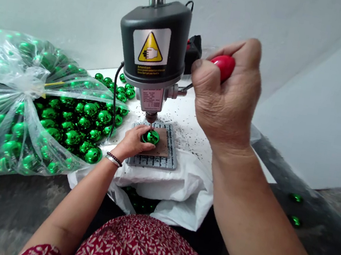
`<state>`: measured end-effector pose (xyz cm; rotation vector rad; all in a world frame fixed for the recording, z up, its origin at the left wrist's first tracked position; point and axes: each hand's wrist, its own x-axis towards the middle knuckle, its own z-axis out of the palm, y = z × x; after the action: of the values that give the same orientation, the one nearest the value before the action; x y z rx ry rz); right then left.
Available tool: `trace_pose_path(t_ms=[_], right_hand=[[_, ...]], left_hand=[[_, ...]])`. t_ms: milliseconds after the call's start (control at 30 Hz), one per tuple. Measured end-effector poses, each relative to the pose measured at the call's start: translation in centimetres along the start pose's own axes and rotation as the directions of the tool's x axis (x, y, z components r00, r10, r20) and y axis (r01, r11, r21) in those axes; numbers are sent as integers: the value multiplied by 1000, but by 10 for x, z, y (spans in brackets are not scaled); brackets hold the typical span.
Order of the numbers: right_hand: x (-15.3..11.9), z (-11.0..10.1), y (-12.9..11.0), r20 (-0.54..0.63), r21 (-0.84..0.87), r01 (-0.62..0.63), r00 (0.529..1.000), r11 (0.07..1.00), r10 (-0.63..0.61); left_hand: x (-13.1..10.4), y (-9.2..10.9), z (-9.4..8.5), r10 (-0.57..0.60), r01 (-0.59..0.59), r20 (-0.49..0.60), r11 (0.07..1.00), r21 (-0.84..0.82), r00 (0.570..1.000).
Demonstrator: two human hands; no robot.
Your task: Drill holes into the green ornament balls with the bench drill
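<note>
My left hand (135, 141) grips a shiny green ball (151, 137) on a brown board (162, 143), which lies on the grey slotted base of a drill press (153, 41). The drill bit (150, 126) comes down right at the top of the ball; whether it has entered the ball is too small to tell. Up to the right, my right hand (228, 89) is wrapped round the red knob (223, 67) of the press lever. A dark beaded bracelet and a silver one circle my left wrist.
A clear plastic bag (32, 80) full of green balls spreads over the left side, with loose balls beside it. Dark shavings dot the white table (196, 127). White cloth (181, 181) hangs over its front edge. Two green balls (294, 220) lie low at the right.
</note>
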<state>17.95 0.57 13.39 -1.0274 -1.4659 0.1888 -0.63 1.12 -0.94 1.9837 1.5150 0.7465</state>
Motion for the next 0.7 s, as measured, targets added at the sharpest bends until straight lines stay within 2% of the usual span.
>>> trace_pose_path(t_ms=[133, 200, 467, 700], right_hand=[[0, -1, -3, 2, -47, 1, 1000, 999, -1], [0, -1, -4, -22, -70, -17, 1000, 997, 15], [-2, 0, -3, -86, -191, -31, 996, 981, 15], [-15, -4, -3, -116, -245, 38, 991, 969, -68]], left_hand=[[0, 2, 3, -128, 134, 48, 979, -153, 991], [-1, 1, 4, -154, 161, 55, 971, -177, 987], [-1, -4, 9, -125, 124, 5, 981, -150, 992], [2, -6, 10, -135, 135, 9, 981, -139, 991]])
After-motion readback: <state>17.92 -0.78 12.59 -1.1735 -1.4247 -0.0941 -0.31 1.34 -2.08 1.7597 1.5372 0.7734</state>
